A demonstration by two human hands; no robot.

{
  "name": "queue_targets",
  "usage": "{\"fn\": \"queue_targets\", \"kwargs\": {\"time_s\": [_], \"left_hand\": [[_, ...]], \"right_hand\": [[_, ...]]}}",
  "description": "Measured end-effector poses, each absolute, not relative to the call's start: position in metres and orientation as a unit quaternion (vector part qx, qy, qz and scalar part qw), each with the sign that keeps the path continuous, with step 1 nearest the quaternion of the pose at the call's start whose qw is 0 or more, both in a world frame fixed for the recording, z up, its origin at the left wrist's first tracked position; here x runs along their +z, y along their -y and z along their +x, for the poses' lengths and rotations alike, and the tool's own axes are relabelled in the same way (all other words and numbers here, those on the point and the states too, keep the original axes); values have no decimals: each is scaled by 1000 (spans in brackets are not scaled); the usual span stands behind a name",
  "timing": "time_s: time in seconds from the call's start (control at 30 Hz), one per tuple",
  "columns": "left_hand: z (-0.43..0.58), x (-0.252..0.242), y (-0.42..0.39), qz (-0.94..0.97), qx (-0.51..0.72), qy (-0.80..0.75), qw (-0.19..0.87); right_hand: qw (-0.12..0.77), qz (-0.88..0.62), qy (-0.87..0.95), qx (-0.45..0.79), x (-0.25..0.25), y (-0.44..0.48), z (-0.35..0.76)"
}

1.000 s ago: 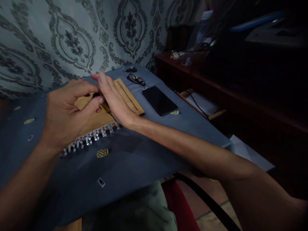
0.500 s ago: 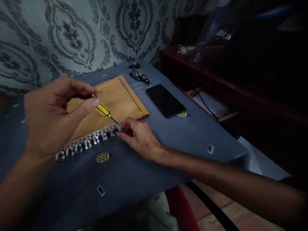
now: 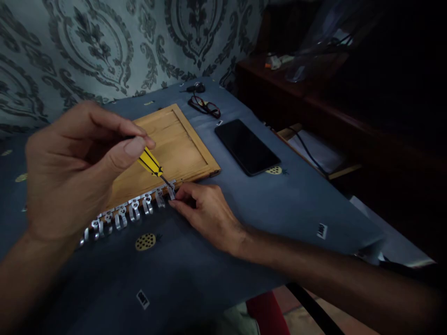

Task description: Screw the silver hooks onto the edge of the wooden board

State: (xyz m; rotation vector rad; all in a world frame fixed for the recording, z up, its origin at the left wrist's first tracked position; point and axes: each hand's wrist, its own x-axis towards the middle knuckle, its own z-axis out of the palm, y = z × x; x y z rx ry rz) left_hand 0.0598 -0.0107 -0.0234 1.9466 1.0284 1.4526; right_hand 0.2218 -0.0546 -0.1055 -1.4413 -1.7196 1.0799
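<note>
I am working along the near edge of the wooden frame [image 3: 171, 144], which lies flat on the counter [image 3: 216, 274] (the counter is covered by a dark blue cloth with small pineapple prints). A row of metal clips [image 3: 122, 216] runs the length of that edge, from the left up to the right corner, and the tool is now at the end clip [image 3: 171, 190], the one nearest that corner. Judging by this, the row has been laid out in full and I am at its last piece. The light is too dim for me to tell whether the other clips are already fastened or only resting there. The frame's other three edges show no clips at all. My left hand [image 3: 70, 172] is closed around a small screwdriver [image 3: 151, 164] with a yellow handle, which I pinch between thumb and fingers near its top. The screwdriver slants down to the right, and its thin tip meets the end clip. My right hand [image 3: 207, 211] rests low on the cloth with its fingers curled in. The thumb and forefinger tips are pinched on that same end clip, right beside the screwdriver's tip, and hold it against the frame's corner. Past the frame, a dark phone [image 3: 247, 147] lies face up on the cloth, well apart from my hands. A pair of glasses [image 3: 204, 105] lies near the far edge, close to the patterned wall [image 3: 104, 42].
</note>
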Motion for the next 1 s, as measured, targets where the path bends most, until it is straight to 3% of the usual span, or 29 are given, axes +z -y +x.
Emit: {"fn": "queue_targets", "kwargs": {"time_s": [0.27,0.6,1.0], "left_hand": [[89,-22,13,601,560,-374,430],[112,-25,8,574,601,-350,432],[99,-18,1,627,509,-312,500]], "right_hand": [[323,-537,658,418,-105,54,222],[308,-541,649,437,-101,53,222],[299,-545,655,429,-101,52,220]]}}
